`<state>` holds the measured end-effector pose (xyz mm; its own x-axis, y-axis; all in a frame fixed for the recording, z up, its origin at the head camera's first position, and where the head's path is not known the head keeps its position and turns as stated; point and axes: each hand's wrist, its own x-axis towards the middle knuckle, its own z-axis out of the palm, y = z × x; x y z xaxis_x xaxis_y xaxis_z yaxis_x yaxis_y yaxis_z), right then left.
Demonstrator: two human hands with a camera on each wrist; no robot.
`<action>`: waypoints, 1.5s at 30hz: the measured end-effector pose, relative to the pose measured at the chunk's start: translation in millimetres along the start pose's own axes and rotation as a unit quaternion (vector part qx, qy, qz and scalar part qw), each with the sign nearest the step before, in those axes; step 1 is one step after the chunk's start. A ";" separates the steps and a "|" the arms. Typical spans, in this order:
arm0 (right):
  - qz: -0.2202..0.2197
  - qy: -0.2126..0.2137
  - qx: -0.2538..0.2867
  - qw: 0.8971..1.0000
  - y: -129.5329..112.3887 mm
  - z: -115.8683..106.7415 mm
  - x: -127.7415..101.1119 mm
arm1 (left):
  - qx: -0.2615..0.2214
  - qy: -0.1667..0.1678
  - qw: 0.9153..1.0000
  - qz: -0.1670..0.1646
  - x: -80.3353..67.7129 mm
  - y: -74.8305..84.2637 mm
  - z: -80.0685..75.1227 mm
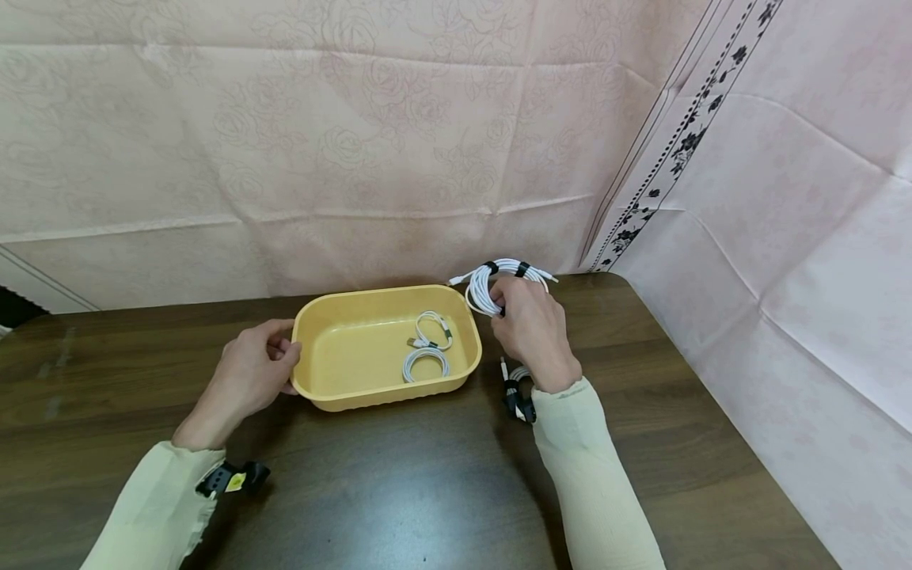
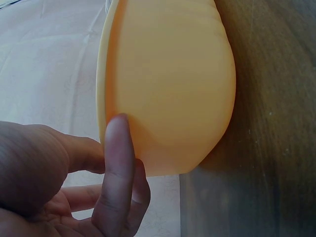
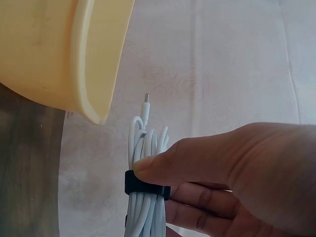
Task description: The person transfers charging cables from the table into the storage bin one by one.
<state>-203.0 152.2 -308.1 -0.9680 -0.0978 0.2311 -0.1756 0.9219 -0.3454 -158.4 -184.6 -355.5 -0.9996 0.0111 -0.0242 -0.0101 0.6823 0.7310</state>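
A yellow plastic basin (image 1: 356, 348) sits on the table, with two small coiled cables (image 1: 426, 365) lying in its right part. At the basin's left end my left hand (image 1: 249, 368) pinches the rim; the left wrist view shows a fingertip (image 2: 118, 143) against the outer wall. Beyond the right end, my right hand (image 1: 530, 328) grips a coiled white charging cable (image 1: 509, 269) bundled with black straps. In the right wrist view the thumb presses on one black strap (image 3: 140, 183), and a metal-tipped plug (image 3: 146, 106) sticks out of the bundle.
Another coiled cable with a black strap (image 1: 518, 396) lies on the wooden table (image 1: 399, 491), partly hidden by the right forearm. A pale patterned cloth (image 1: 321, 158) hangs behind the table, and more of it stands along the right side.
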 end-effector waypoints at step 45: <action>-0.023 0.010 -0.006 1.000 -14.5 5.0 -3.1 | -0.010 -0.012 1.000 -0.006 -0.2 -0.1 -0.5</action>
<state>-198.3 137.3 -308.4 -0.9554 -0.1324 0.2638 -0.2169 0.9211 -0.3232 -158.2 -185.1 -355.2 -0.9986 0.0209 -0.0484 -0.0220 0.6685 0.7434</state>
